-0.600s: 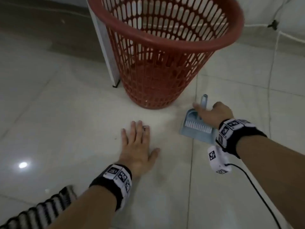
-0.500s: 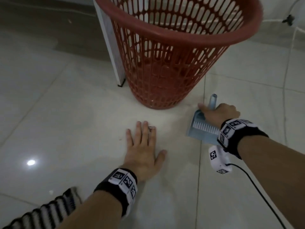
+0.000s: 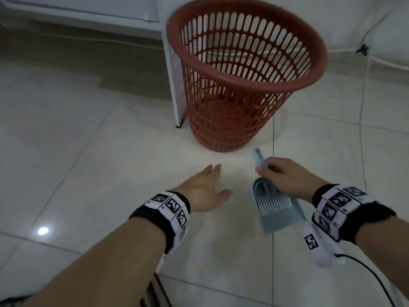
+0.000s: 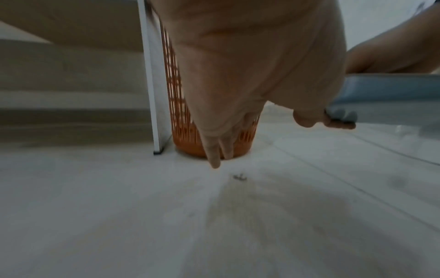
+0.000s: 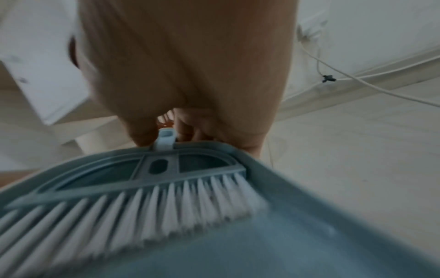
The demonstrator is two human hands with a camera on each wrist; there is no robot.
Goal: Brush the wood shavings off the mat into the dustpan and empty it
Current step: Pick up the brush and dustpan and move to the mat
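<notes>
1. The blue dustpan (image 3: 279, 214) is held just above the pale tiled floor (image 3: 93, 165), in front of the red slatted basket (image 3: 239, 85), with its open lip towards the person.
2. A brush (image 5: 147, 190) with white bristles lies nested inside the dustpan; its handle (image 3: 259, 159) points towards the basket.
3. The right hand (image 3: 285, 177) grips the stacked handles, its fingers (image 5: 188, 126) curled round them and the thumb on the other side.
4. The left hand (image 3: 202, 191) hangs above the floor to the left of the dustpan and apart from it, holding nothing, with the fingers (image 4: 215, 150) stretched out and angled down, the thumb spread.
5. A small dark speck (image 4: 239, 177) lies on the tile just beyond the left fingertips; what it is cannot be told.
6. A white furniture leg (image 3: 176, 89) stands touching or just beside the left of the basket.
7. A white cable (image 3: 363, 111) runs down the wall and along the floor to the right.
8. Both wrists carry black bands with printed markers (image 3: 171, 207), and a black cord (image 3: 374, 278) trails from the right one.
9. A striped edge (image 3: 152, 291), perhaps the mat, shows at the bottom of the head view.
</notes>
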